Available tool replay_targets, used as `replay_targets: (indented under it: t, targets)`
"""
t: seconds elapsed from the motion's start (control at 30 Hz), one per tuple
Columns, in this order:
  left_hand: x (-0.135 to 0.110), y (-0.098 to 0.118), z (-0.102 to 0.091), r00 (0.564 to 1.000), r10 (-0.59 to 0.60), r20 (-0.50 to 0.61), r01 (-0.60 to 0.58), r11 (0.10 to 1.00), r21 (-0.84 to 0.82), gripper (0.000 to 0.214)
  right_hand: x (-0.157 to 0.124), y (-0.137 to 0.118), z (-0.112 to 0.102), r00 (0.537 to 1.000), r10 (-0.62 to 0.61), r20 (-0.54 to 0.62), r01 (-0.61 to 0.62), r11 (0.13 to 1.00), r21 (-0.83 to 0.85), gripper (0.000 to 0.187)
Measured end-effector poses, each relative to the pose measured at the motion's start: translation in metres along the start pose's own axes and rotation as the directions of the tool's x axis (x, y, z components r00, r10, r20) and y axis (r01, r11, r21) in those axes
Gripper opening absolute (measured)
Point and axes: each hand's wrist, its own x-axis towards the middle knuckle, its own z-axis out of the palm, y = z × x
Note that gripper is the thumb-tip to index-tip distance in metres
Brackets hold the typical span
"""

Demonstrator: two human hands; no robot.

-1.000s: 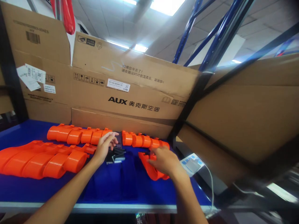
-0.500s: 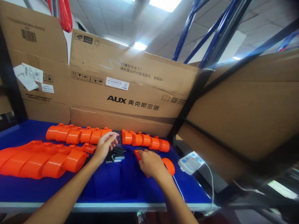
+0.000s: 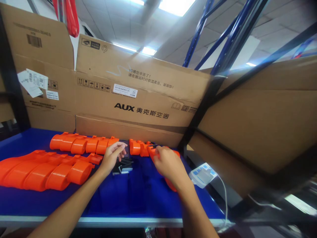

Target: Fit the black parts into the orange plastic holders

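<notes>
My right hand [image 3: 166,162] is closed around an orange plastic part with a rounded body [image 3: 170,185], at the right end of the back row. A small dark strip [image 3: 154,146] shows by its fingertips; whether it belongs to the part I cannot tell. My left hand [image 3: 114,154] hovers left of centre with loosely bent fingers slightly apart, and nothing shows in it. Just below its fingertips lies a small pile of black pieces [image 3: 126,162]. Behind that hand stands a dark flat rectangular object [image 3: 126,145], partly covered.
Orange ring-shaped parts stand in a back left row [image 3: 79,145], a front left row [image 3: 56,175] and a back right row [image 3: 135,147]. A white device with a cable [image 3: 203,175] sits at the blue table's [image 3: 111,198] right edge. Cardboard [image 3: 99,102] walls the back.
My right hand has carried the orange part back and to the right, up to the back right row, covering some of it. My left hand has hardly moved.
</notes>
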Motion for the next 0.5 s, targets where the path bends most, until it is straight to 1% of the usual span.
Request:
replay_targets:
  t: [0.1,0.17,0.23,0.27,0.33,0.37,0.43,0.47,0.5]
  targets:
    - [-0.001,0.001,0.003,0.998,-0.023,0.050,0.025,0.999,-0.028,0.040,0.005,-0.018,-0.020,0.988,-0.028,-0.153,0.032,0.999,0.027,0.009]
    - [-0.002,0.003,0.007,0.995,-0.043,0.094,0.052,0.994,-0.092,0.046,0.008,-0.034,-0.023,0.970,-0.080,-0.228,0.101,0.992,0.079,0.009]
    - [-0.003,0.004,0.012,0.992,-0.045,0.118,0.068,0.979,-0.195,0.050,0.011,-0.053,-0.018,0.952,-0.167,-0.256,0.212,0.964,0.160,0.011]
    - [-0.004,0.004,0.013,0.993,-0.038,0.113,0.066,0.965,-0.254,0.050,0.013,-0.063,-0.013,0.941,-0.214,-0.262,0.272,0.940,0.207,0.013]
    - [-0.003,0.005,0.014,0.996,-0.033,0.078,0.060,0.924,-0.377,0.047,0.015,-0.081,-0.001,0.920,-0.288,-0.264,0.361,0.885,0.295,0.015]
    - [-0.002,0.005,0.013,0.997,-0.046,0.059,0.067,0.900,-0.432,0.046,0.016,-0.087,0.005,0.903,-0.335,-0.269,0.413,0.848,0.333,0.016]
    - [0.000,0.006,0.010,0.995,-0.095,0.016,0.090,0.851,-0.517,0.046,0.020,-0.094,0.013,0.861,-0.417,-0.291,0.506,0.759,0.409,0.022]
    - [0.002,0.006,0.008,0.992,-0.125,-0.015,0.097,0.833,-0.545,0.047,0.022,-0.094,0.016,0.843,-0.439,-0.309,0.537,0.716,0.446,0.025]
    - [0.003,0.006,0.006,0.987,-0.156,-0.048,0.102,0.819,-0.565,0.047,0.026,-0.092,0.020,0.836,-0.437,-0.331,0.548,0.682,0.484,0.026]
